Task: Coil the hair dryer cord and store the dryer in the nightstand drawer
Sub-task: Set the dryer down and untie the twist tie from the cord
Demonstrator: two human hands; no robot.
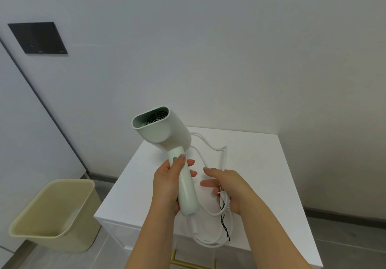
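A pale green hair dryer (165, 128) is held upright above the white nightstand (261, 164), nozzle pointing up and left. My left hand (169, 183) grips its handle, thumb near the green switch. The white cord (208, 145) runs from the handle's base, hangs in a loop below the front edge, and trails across the nightstand top. My right hand (227, 187) holds a stretch of that cord, with a thin black tie (224, 222) dangling below it. A gold drawer handle (188, 263) shows at the bottom; the drawer front is mostly hidden by my arms.
A beige waste bin (56, 214) stands on the grey floor left of the nightstand. A dark panel (38, 38) is mounted on the white wall at upper left. The wall rises directly behind the nightstand.
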